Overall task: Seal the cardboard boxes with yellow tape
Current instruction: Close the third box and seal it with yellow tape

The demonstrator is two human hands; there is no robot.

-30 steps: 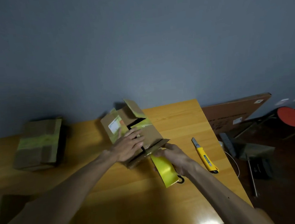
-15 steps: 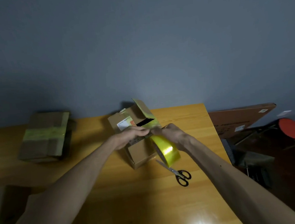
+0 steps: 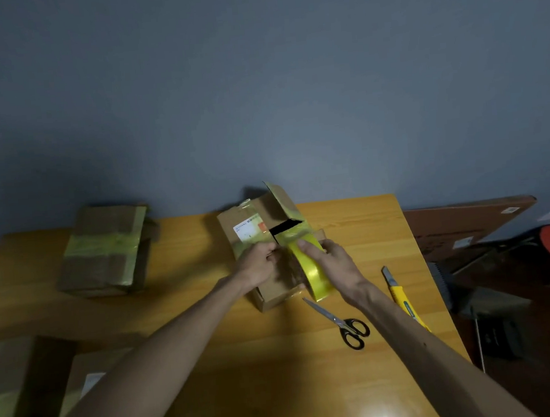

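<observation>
Left hand (image 3: 258, 265) apparently pinches box (image 3: 276, 295) at top edge; right hand (image 3: 335, 263) grips tape roll (image 3: 316, 274)

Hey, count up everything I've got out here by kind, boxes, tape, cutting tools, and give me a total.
Cardboard boxes: 4 (open box, taped box, corner box, neighbouring box; the last two are dim)
Yellow tape roll: 1
Scissors: 1
Utility knife: 1
Total: 7

Packing room, wooden table (image 3: 281, 374) (taped boxes (image 3: 104, 253))
</observation>
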